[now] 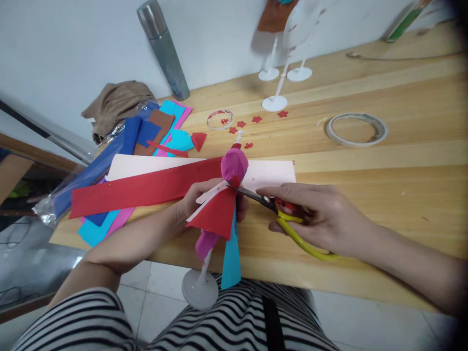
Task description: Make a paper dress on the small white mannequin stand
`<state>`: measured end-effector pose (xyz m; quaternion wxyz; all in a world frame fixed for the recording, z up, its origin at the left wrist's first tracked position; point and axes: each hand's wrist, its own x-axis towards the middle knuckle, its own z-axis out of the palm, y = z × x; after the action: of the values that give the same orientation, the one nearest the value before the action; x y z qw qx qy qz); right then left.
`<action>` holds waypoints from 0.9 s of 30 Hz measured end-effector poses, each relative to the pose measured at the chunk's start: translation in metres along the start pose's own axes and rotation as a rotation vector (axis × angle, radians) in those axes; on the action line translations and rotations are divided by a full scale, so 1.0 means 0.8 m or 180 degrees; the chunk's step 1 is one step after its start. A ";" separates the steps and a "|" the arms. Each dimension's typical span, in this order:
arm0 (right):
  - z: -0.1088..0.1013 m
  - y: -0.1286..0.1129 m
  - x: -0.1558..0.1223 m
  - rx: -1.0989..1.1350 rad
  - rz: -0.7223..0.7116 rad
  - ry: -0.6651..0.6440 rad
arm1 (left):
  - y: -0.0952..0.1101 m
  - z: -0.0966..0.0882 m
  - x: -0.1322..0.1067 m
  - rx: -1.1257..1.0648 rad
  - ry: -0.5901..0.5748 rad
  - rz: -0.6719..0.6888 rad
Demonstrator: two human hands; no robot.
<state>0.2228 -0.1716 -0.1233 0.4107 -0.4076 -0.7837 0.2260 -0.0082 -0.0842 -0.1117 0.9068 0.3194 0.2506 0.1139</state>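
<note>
My left hand (197,200) is closed around a small doll figure (219,209) on a white stand. The figure wears a red paper dress, a magenta paper head wrap and a blue paper strip that hangs down. My right hand (318,217) grips yellow-handled scissors (285,222). Their dark blades point left and touch the figure at its neck, just under the magenta head. The figure's round white base (199,290) hangs beyond the table's near edge, above my striped lap.
Red (142,190), white, blue and pink paper sheets lie at the left on the wooden table (383,165). A tape ring (356,129), small red flower cutouts (257,119), white doll stands (275,102), a metal flask (164,48) and a brown cloth (117,102) lie farther back.
</note>
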 end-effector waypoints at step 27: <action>-0.025 0.017 0.001 -0.0603 -0.0264 0.0128 | 0.001 -0.008 -0.002 0.0005 0.0196 0.0228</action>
<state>0.2453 -0.1623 -0.1211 0.3949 -0.4163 -0.8093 0.1255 -0.0128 -0.0809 -0.1149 0.8938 0.3252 0.2668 0.1558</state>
